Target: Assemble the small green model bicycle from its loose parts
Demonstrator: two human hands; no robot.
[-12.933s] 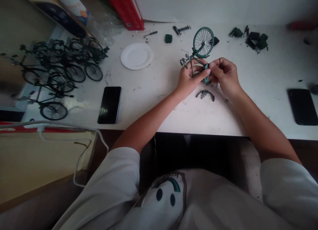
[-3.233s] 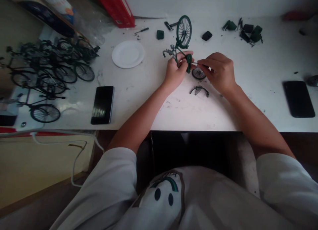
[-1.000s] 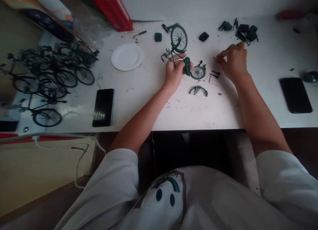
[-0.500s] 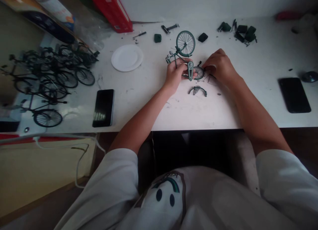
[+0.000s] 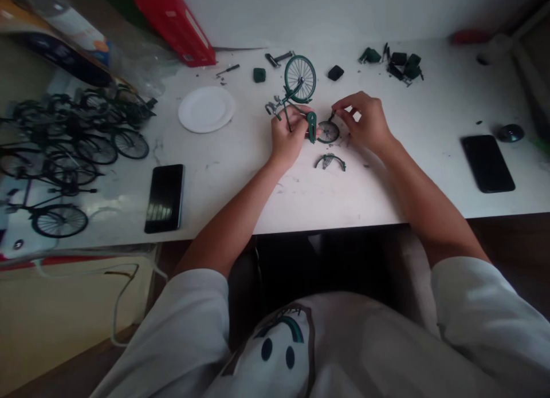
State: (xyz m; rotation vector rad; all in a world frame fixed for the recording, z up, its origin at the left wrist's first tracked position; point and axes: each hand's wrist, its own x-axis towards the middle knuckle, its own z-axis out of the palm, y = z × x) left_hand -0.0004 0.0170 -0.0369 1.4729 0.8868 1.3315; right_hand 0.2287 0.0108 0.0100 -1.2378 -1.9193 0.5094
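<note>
In the head view my left hand (image 5: 289,136) is closed round the frame of a green miniature bicycle (image 5: 296,103). One spoked wheel is fitted at its far end, and a chain cover shows by my thumb. My right hand (image 5: 365,120) is closed in a pinch, its thumb and index finger at a small dark part (image 5: 332,115) whose kind I cannot make out. Just below that part, a loose spoked wheel (image 5: 329,132) lies on the table beside my left fingertips. Nearer me rests a curved green mudguard (image 5: 330,162).
Several assembled miniature bicycles (image 5: 64,140) crowd the left side. A white plate (image 5: 207,109), a phone (image 5: 165,199) and a screwdriver (image 5: 228,70) lie nearby. Dark green parts (image 5: 404,64) are at the back right. Another black phone (image 5: 488,163) lies far right, with a red box (image 5: 176,26) at the back left.
My right fingertips have moved up and slightly left, onto the small dark part above the loose wheel. My left hand keeps the bicycle. The camera has shifted, moving the whole scene left.
</note>
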